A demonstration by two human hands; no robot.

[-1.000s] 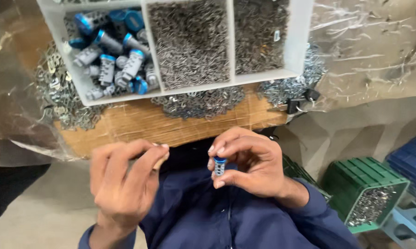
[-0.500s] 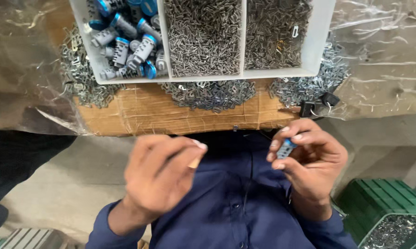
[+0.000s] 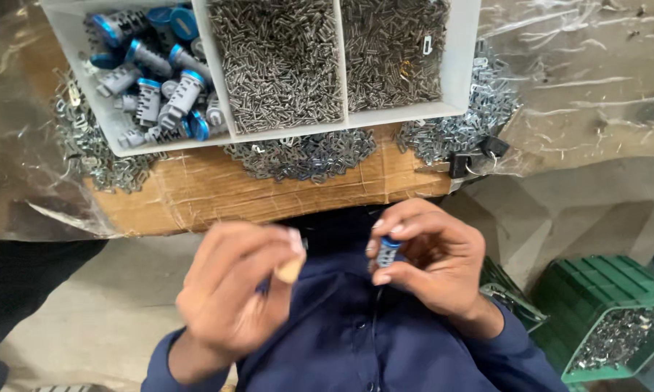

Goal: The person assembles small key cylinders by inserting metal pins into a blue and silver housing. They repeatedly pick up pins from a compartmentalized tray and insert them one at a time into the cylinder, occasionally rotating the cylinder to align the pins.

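My right hand is shut on a small grey cylinder with a blue cap, pinched upright between thumb and fingertips in front of my dark blue shirt. My left hand hovers a little to its left, fingers curled and pinched against the thumb; nothing shows between them. Above both hands a white divided tray rests on a tape-wrapped board. Its left compartment holds several more blue-capped cylinders; the middle and right compartments are full of small metal pins.
Loose heaps of small metal clips lie on the board around the tray. Beside the board's right corner is a black clip. A green crate with metal parts stands at the lower right, and crinkled clear plastic sheet covers the surface.
My right hand with the cylinder swung out to the right and has come back toward the middle, nearer my left hand. The left hand stays pinched.
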